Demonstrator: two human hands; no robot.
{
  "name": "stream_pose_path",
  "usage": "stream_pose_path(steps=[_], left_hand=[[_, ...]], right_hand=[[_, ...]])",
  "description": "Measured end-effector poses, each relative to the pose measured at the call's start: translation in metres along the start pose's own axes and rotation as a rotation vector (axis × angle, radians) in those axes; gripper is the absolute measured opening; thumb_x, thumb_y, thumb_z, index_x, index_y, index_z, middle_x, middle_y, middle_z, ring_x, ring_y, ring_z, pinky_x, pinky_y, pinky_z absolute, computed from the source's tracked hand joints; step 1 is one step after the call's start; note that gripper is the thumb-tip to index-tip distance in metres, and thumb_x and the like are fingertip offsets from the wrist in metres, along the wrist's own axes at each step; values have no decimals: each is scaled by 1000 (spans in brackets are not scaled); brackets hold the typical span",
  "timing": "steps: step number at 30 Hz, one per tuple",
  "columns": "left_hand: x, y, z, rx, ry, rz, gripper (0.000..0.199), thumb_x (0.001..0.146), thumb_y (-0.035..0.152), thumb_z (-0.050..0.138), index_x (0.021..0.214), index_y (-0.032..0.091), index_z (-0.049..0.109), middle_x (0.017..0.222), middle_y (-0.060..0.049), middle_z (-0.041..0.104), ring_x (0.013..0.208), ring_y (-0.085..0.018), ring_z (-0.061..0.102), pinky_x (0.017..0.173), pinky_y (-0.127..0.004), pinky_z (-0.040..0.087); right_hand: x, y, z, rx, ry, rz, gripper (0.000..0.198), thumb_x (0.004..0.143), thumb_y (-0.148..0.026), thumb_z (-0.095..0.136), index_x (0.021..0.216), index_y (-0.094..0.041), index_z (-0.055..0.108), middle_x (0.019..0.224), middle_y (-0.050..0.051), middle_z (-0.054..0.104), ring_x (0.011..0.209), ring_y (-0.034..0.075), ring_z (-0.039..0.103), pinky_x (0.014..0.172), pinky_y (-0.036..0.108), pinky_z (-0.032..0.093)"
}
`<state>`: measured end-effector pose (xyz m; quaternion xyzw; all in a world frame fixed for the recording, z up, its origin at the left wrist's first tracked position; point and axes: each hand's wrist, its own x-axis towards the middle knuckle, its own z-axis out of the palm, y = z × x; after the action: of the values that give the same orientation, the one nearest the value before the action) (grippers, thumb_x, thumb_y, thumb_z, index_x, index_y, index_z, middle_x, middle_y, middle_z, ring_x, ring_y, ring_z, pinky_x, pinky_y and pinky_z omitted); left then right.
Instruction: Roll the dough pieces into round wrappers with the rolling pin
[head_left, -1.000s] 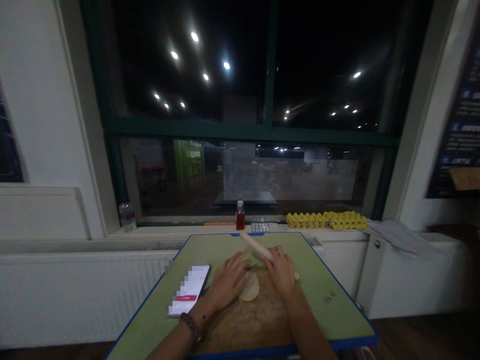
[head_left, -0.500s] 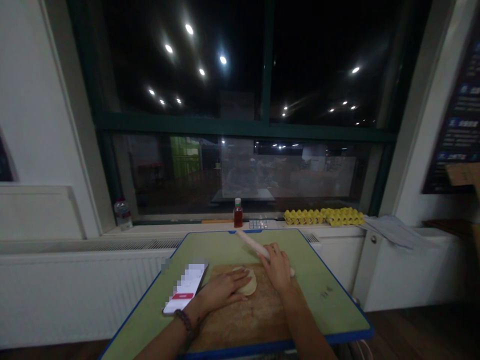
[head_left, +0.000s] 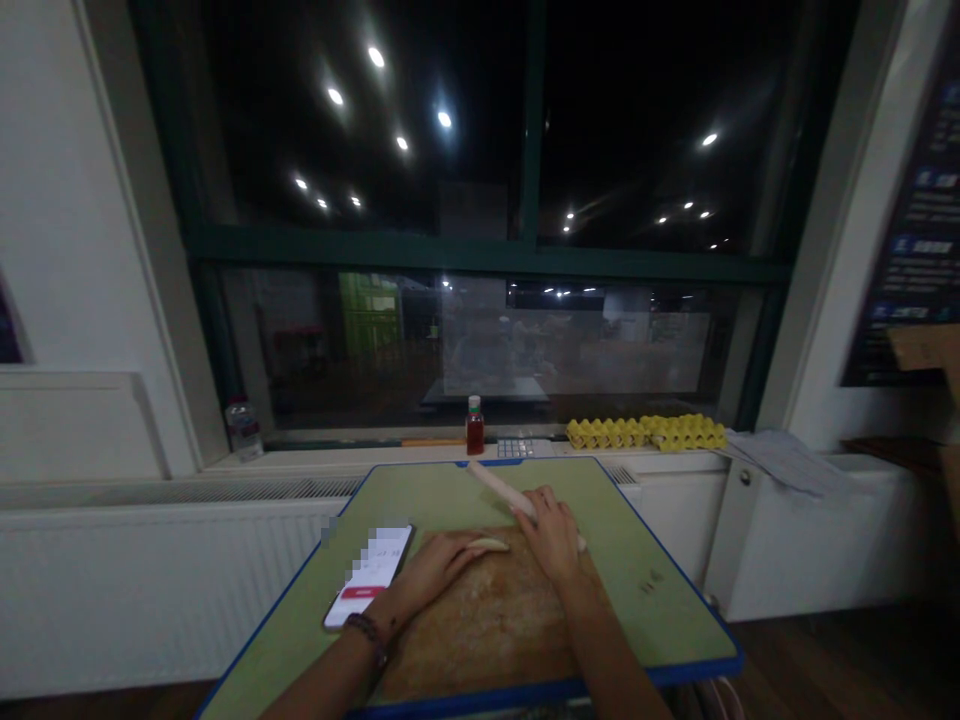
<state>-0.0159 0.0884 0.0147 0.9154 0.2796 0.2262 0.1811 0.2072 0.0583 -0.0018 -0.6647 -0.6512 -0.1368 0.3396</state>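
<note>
A flat round of pale dough is pinched in my left hand, its edge turned up above the wooden board. The thumb is under the dough and the fingers lie over it. My right hand is wrapped round a pale rolling pin, which slants across the far right corner of the board. One tip of the pin shows beyond my fingers; its middle is hidden by the hand. A dusting of white marks the board.
A lit phone lies left of the board on the green folding table. On the windowsill stand a red-brown bottle, yellow egg trays and a clear bottle. A white radiator is at the left.
The dough round lay flat under my left hand; now that hand has its edge lifted and tilted. My right hand stays on the rolling pin in nearly the same place.
</note>
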Motion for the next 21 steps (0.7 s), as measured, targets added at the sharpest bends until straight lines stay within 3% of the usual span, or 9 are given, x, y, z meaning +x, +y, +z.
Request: stream_pose_path(steps=[5, 10, 18, 21], left_hand=[[8, 10, -3, -159, 294, -265, 49, 91, 54, 40, 89, 15, 69, 85, -8, 73, 77, -23, 64, 70, -29, 48], [14, 13, 3, -407, 300, -341, 58, 84, 64, 43, 91, 11, 67, 82, -7, 71, 71, -21, 61, 57, -26, 43], [15, 18, -4, -123, 278, -280, 47, 91, 54, 38, 83, 16, 65, 80, -8, 72, 72, -22, 62, 63, -27, 44], [15, 21, -13, 140, 194, -233, 41, 95, 47, 36, 84, 18, 64, 79, -8, 71, 74, -21, 64, 69, -29, 45]], right_hand=[[0, 0, -1, 3, 40, 13, 27, 96, -40, 44, 111, -25, 59, 109, 6, 61, 92, 21, 59, 82, 33, 40], [-1, -3, -5, 6, 39, 9, 28, 97, -40, 42, 111, -24, 60, 108, 7, 61, 94, 21, 59, 83, 33, 40], [0, -4, -7, 0, 21, 17, 26, 96, -39, 44, 110, -24, 60, 109, 7, 62, 96, 21, 59, 84, 33, 40], [0, -4, -7, 10, 24, 19, 26, 96, -38, 46, 111, -24, 60, 109, 7, 62, 96, 21, 59, 84, 33, 40]])
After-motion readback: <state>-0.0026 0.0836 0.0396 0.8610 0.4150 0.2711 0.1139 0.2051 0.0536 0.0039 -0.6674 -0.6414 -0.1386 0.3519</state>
